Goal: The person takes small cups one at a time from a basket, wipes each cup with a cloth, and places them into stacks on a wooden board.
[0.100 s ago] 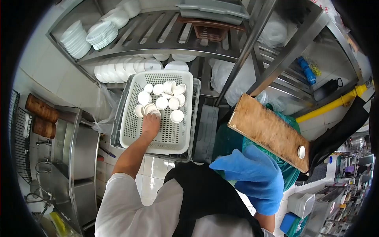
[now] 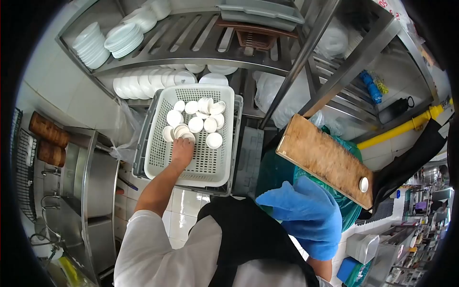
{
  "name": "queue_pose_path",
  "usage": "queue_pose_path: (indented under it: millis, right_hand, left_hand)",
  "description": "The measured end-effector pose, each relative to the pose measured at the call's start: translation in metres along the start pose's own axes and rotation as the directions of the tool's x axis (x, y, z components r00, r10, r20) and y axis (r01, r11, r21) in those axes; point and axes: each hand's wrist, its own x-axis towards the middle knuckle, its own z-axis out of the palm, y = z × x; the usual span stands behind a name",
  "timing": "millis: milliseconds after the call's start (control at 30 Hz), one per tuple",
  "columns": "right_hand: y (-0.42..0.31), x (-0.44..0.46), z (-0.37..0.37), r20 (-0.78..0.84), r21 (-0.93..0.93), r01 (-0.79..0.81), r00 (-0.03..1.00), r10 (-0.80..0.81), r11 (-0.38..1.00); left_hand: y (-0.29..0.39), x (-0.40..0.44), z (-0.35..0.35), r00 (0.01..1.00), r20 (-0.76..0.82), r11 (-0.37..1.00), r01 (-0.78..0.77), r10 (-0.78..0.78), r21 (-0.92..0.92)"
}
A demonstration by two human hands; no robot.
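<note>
Covering the right hand: blue cloth (image 2: 306, 210); hand out of sight, its grip impossible to tell.
Left hand (image 2: 182, 153): fingers bent against overlapping small white dishes (image 2: 180, 129); whether it grasps any is unclear.
White perforated basket (image 2: 203, 176): holds the small white dishes, mostly in its far half.
Grey crate (image 2: 139, 160): beneath the basket, largely hidden.
Wooden board (image 2: 318, 155): bears one white dish (image 2: 364, 184) near its right end.

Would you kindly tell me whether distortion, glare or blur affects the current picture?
Head view: wide-angle distortion, the upper shelf's front edge visibly bowed; head view: rounded black borders at the sides; head view: bright glare on the floor tiles; head view: left hand and pale basket fairly sharp, far-right background too small for detail.
</note>
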Motion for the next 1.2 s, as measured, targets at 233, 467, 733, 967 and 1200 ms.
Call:
queue_pose_path:
  millis: [233, 467, 733, 967, 1200]
  right_hand:
    - [-0.01, 0.004, 0.029, -0.249, 0.05, -0.106, 0.962, 0.115, 0.993]
    - [-0.026, 0.025, 0.011, -0.052, -0.259, -0.149, 0.989, 0.141, 0.954]
    - [0.005, 0.018, 0.043, -0.015, -0.079, -0.175, 0.985, 0.175, 0.981]
    - [0.043, 0.019, 0.122, -0.294, -0.883, -0.256, 0.955, -0.039, 0.394]
    - [0.021, 0.039, 0.087, -0.186, -0.424, -0.102, 0.982, 0.024, 0.9]
  left_hand:
    - [0.012, -0.014, -0.027, 0.945, 0.216, 0.298, 0.286, -0.247, -0.911]
    - [0.007, -0.024, -0.036, 0.835, 0.519, -0.531, 0.361, -0.182, -0.766]
    - [0.053, -0.049, -0.101, 0.883, 0.469, -0.702, 0.33, -0.006, -0.63]
    - [0.141, -0.063, -0.181, 0.918, 0.323, -0.801, 0.366, 0.228, -0.474]
    - [0.174, -0.076, -0.205, 0.981, -0.002, -0.604, 0.119, 0.196, -0.788]
